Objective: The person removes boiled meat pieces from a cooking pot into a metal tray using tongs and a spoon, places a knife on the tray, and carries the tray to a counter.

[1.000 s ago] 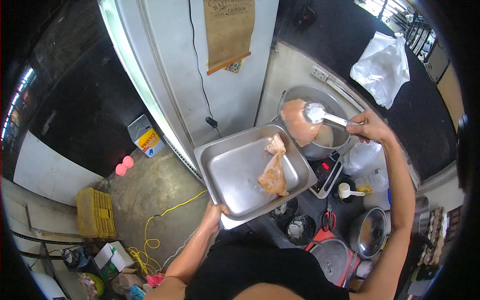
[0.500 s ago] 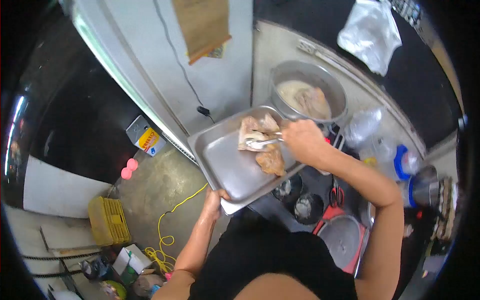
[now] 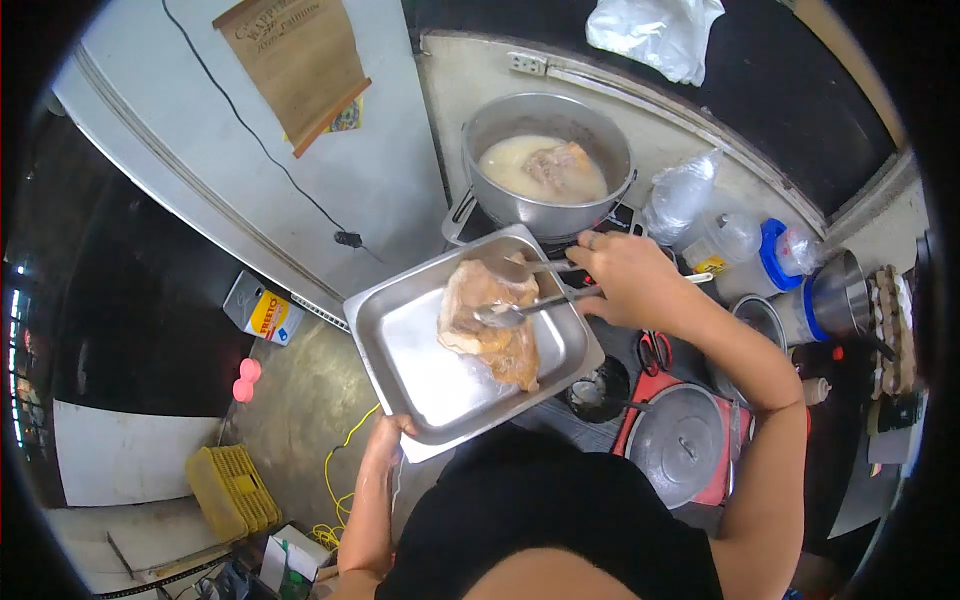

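My left hand [image 3: 388, 436] grips the near left corner of a rectangular metal tray [image 3: 400, 385], which is held tilted in the air. Metal tongs [image 3: 545, 304] are in my right hand [image 3: 625, 272], above the tray's right side. Their tips rest at pieces of pale, skin-on meat [image 3: 490, 325] lying in the tray; whether they still pinch a piece I cannot make out. Behind the tray stands a large metal pot [image 3: 548, 215] on a stove, with another piece of meat [image 3: 563, 170] in cloudy liquid.
A round lid [image 3: 677, 445] lies on a red board at the right, near red-handled scissors [image 3: 655, 352] and a black bowl [image 3: 600, 392]. Plastic containers [image 3: 745, 275] stand along the right wall. A yellow crate [image 3: 232, 492] is on the floor at the left.
The tongs carried a large piece of meat from the pot leftward into the tray, beside the piece there. Since half a second ago, the tongs' arms have spread apart. The view has turned toward the right.
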A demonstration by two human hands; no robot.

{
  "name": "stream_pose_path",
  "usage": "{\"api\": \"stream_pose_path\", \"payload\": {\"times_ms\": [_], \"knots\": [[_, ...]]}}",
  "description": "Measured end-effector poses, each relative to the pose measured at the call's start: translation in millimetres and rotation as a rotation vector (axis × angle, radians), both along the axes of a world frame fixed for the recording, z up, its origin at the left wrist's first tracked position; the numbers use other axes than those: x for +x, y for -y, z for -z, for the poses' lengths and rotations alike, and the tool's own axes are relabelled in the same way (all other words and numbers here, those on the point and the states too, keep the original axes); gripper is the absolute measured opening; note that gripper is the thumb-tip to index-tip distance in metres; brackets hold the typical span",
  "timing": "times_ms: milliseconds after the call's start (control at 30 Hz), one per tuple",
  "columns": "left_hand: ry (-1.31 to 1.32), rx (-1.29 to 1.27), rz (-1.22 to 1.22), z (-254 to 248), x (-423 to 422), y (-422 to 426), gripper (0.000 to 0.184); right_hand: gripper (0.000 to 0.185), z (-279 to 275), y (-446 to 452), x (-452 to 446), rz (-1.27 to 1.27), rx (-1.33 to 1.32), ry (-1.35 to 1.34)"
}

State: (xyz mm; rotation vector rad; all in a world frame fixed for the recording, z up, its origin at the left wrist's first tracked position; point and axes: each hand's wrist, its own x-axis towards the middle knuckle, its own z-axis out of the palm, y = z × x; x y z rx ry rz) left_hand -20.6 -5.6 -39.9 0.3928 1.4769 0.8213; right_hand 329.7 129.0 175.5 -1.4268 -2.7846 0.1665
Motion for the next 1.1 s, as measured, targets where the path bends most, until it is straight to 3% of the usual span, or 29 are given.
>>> {"api": "stream_pose_path", "payload": {"times_ms": [33, 133, 467, 600, 633, 867, 900, 1000, 1100], "knots": [[-0.125, -0.012, 0.002, -37.8, 18.3, -4.4, 0.063, 0.053, 1.2, 4.4, 7.1, 0.017, -0.033, 0.002], [0.075, -0.011, 0.16, -24.6, 15.4, -13.8, 0.062, 0.053, 5.9, 23.7, 23.2, 0.051, -0.127, 0.007], [0.002, 0.083, 0.592, 33.4, 50.8, -93.0, 0.051, 0.052, 32.2, 96.5, 67.7, 0.351, -0.217, -0.026], [0.029, 0.091, 0.7, 1.3, 69.3, -121.1, 0.051, 0.051, 43.9, 112.6, 73.6, 0.441, -0.253, -0.061], [0.079, 0.11, 0.761, 20.0, 66.0, -128.6, 0.054, 0.051, 46.0, 114.6, 73.4, 0.461, -0.257, -0.06], [0.142, 0.022, 0.774, 42.5, 72.3, -138.6, 0.066, 0.049, 53.0, 118.7, 69.4, 0.537, -0.189, -0.096], [0.138, 0.003, 0.795, 32.7, 75.0, -138.8, 0.068, 0.049, 49.4, 117.5, 69.0, 0.549, -0.205, -0.095], [0.065, 0.003, 0.781, 71.8, 69.0, -139.1, 0.068, 0.049, 33.1, 106.8, 72.1, 0.539, -0.18, -0.126], [0.036, 0.015, 0.781, 57.7, 72.1, -137.0, 0.065, 0.048, -3.3, 80.8, 72.7, 0.544, -0.187, -0.199]]}}
